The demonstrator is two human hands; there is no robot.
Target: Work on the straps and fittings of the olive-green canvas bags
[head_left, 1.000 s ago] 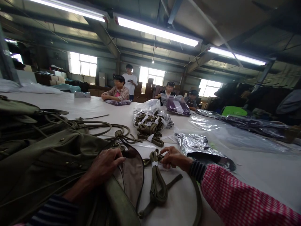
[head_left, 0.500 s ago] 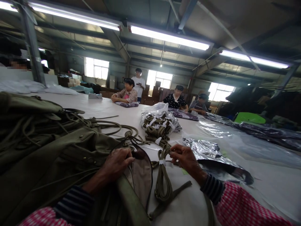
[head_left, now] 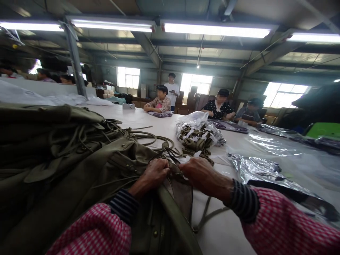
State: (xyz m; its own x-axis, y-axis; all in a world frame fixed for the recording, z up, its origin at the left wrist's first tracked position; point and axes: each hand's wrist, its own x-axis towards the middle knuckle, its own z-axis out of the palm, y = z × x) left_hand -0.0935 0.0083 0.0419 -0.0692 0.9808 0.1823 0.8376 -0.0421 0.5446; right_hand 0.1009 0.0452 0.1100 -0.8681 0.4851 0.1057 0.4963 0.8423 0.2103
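A large olive-green fabric bag [head_left: 101, 177] lies across the left and front of the table, its zipped opening spread apart. My left hand [head_left: 156, 173] is closed on the edge of that opening. Right beside it, my right hand [head_left: 203, 177] is closed at the opening over a bundle of olive straps [head_left: 174, 171]. Most of this bundle is hidden by the fingers and the bag; a bit of white tie shows at the fingertips. Beyond both hands, more tied strap bundles [head_left: 196, 140] sit in a clear plastic bag.
Silvery plastic packaging [head_left: 255, 170] lies to the right on the white table [head_left: 223, 230]. Several people sit or stand at the far side, with wrapped dark packages [head_left: 228, 125] before some of them. A green chair back [head_left: 322, 131] shows at far right.
My right hand has carried the strap bundle leftward to the bag's opening, next to my left hand. The bundle, plainly visible before, is now mostly hidden. The camera view has turned left.
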